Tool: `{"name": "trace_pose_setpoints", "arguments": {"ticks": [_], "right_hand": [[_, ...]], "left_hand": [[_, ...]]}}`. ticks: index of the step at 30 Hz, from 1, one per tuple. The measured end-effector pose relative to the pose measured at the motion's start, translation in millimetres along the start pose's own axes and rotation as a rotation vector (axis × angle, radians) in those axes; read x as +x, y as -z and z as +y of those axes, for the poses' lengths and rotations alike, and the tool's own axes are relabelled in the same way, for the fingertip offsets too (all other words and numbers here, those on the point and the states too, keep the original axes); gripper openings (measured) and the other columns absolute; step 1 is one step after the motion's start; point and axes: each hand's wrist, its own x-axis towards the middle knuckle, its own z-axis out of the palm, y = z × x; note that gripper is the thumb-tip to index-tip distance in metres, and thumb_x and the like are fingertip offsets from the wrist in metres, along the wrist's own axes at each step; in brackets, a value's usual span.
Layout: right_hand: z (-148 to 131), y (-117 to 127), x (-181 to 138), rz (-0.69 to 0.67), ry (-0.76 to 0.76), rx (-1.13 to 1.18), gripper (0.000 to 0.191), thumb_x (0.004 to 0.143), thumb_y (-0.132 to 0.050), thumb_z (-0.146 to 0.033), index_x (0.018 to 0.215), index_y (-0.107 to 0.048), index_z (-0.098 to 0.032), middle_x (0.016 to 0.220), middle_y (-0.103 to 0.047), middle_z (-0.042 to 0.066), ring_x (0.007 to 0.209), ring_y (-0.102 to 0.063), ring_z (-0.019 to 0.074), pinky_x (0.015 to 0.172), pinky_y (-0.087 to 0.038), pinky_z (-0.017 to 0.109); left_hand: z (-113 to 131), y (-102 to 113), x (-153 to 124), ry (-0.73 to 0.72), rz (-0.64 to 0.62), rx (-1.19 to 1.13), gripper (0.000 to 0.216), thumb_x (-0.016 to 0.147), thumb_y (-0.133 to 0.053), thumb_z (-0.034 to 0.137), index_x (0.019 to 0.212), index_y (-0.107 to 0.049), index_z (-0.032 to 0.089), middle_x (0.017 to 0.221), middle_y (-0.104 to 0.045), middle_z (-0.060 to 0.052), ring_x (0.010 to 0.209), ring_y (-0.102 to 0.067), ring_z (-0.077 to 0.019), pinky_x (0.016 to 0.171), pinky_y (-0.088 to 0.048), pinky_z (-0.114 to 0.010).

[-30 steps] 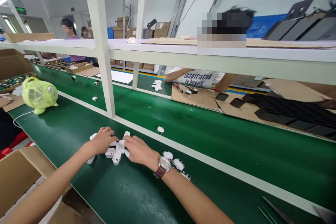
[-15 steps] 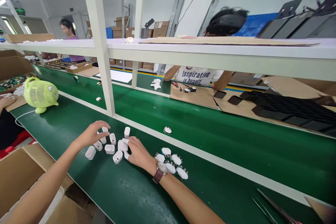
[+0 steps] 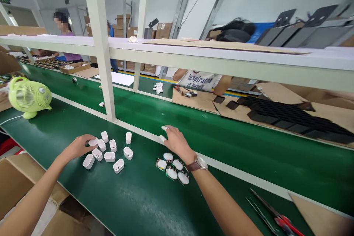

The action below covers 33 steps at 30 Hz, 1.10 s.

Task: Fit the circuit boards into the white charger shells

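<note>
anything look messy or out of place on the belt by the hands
Nothing looks damaged or spilled. The small white plastic shells by the left hand lie scattered, some upright, some on their sides, while the white-capped parts by the right hand sit clustered.

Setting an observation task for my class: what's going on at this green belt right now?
A person works at a green conveyor belt. Their left hand touches one of a cluster of white plastic shells; the right hand, fingers spread, reaches to the belt's white rail. A clump of small white-capped parts lies by the right wrist. Another person works opposite.
</note>
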Motion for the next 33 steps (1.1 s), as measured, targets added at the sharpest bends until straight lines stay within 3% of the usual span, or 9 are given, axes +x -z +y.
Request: {"name": "trace_pose_setpoints", "arguments": {"ticks": [4, 8, 11, 15, 19, 21, 24, 28, 33], "right_hand": [[58.0, -4.3, 2.7, -0.038, -0.215, -0.044, 0.043, 0.094, -0.059, -0.023, 0.132, -0.064, -0.006, 0.137, -0.061, 0.030, 0.125, -0.059, 0.0416, 0.101, -0.047, 0.054], [85.4, -12.0, -2.4, -0.045, -0.191, 0.016, 0.035, 0.091, -0.055, -0.017, 0.119, -0.072, -0.005, 0.126, -0.069, 0.026, 0.118, -0.065, 0.0359, 0.107, -0.047, 0.047], [87.7, -13.7, -6.5, -0.022, -0.131, 0.095, 0.041, 0.090, -0.051, -0.016, 0.124, -0.070, -0.006, 0.121, -0.072, 0.024, 0.112, -0.068, 0.0334, 0.103, -0.051, 0.046], [57.9, -16.9, -18.7, -0.018, 0.045, 0.220, 0.046, 0.091, -0.052, -0.022, 0.134, -0.066, -0.013, 0.124, -0.071, 0.016, 0.114, -0.068, 0.0286, 0.102, -0.055, 0.042], [-8.4, -22.3, -40.6, -0.064, 0.273, 0.327, 0.046, 0.092, -0.058, -0.022, 0.137, -0.064, -0.023, 0.126, -0.069, 0.008, 0.113, -0.069, 0.0225, 0.103, -0.055, 0.036], [-39.8, -24.2, -57.6, -0.109, 0.487, 0.399, 0.047, 0.091, -0.057, -0.016, 0.137, -0.062, -0.021, 0.126, -0.068, 0.010, 0.113, -0.067, 0.0234, 0.102, -0.057, 0.038], [-64.0, -27.9, -90.9, -0.133, 0.650, 0.392, 0.049, 0.093, -0.051, -0.008, 0.140, -0.058, -0.020, 0.134, -0.064, 0.012, 0.120, -0.063, 0.0245, 0.100, -0.058, 0.038], [-59.1, -37.7, -137.6, -0.096, 0.609, 0.340, 0.045, 0.097, -0.056, -0.012, 0.141, -0.054, -0.017, 0.144, -0.058, 0.015, 0.131, -0.058, 0.0264, 0.108, -0.055, 0.040], [-40.3, -45.0, -174.0, 0.036, 0.458, 0.271, 0.016, 0.102, -0.057, -0.022, 0.114, -0.067, -0.019, 0.121, -0.064, 0.013, 0.109, -0.065, 0.0260, 0.097, -0.060, 0.044]], "left_hand": [[-7.0, -2.5, 4.6, 0.020, 0.095, 0.042, 0.055, 0.093, -0.048, 0.060, 0.115, -0.074, 0.017, 0.125, -0.075, -0.016, 0.107, -0.072, -0.0354, 0.092, -0.057, -0.042], [-13.6, -8.6, -2.0, 0.066, 0.142, 0.029, 0.058, 0.101, -0.034, 0.055, 0.114, -0.074, 0.016, 0.122, -0.075, -0.017, 0.116, -0.069, -0.0360, 0.104, -0.052, -0.046], [-18.8, -23.3, -21.3, 0.002, 0.150, -0.067, 0.064, 0.100, -0.041, 0.060, 0.144, -0.058, 0.017, 0.147, -0.063, -0.015, 0.134, -0.060, -0.0321, 0.114, -0.048, -0.043], [-19.2, -54.8, -41.8, -0.219, 0.247, -0.197, 0.104, 0.083, -0.073, 0.064, 0.165, -0.025, 0.023, 0.170, -0.030, -0.016, 0.154, -0.035, -0.0392, 0.123, -0.037, -0.054], [-1.3, -74.8, -29.7, -0.250, 0.440, -0.148, 0.069, 0.099, -0.059, 0.052, 0.158, -0.037, 0.024, 0.158, -0.043, -0.017, 0.148, -0.044, -0.0370, 0.119, -0.041, -0.059], [14.7, -74.4, -22.6, -0.269, 0.562, -0.091, 0.053, 0.106, -0.049, 0.045, 0.153, -0.042, 0.022, 0.153, -0.048, -0.019, 0.144, -0.047, -0.0363, 0.115, -0.043, -0.061], [44.4, -66.5, -29.1, -0.429, 0.658, 0.052, 0.044, 0.104, -0.057, 0.042, 0.143, -0.051, 0.024, 0.150, -0.051, -0.018, 0.144, -0.046, -0.0384, 0.115, -0.040, -0.062], [78.8, -68.6, -58.2, -0.694, 0.452, 0.273, 0.040, 0.093, -0.077, 0.041, 0.128, -0.063, 0.028, 0.142, -0.061, -0.013, 0.137, -0.051, -0.0391, 0.111, -0.043, -0.057], [105.4, -101.6, -67.9, -0.779, 0.326, 0.259, 0.013, 0.103, -0.061, 0.018, 0.114, -0.066, 0.021, 0.132, -0.067, -0.013, 0.124, -0.061, -0.0327, 0.103, -0.051, -0.051]]}}
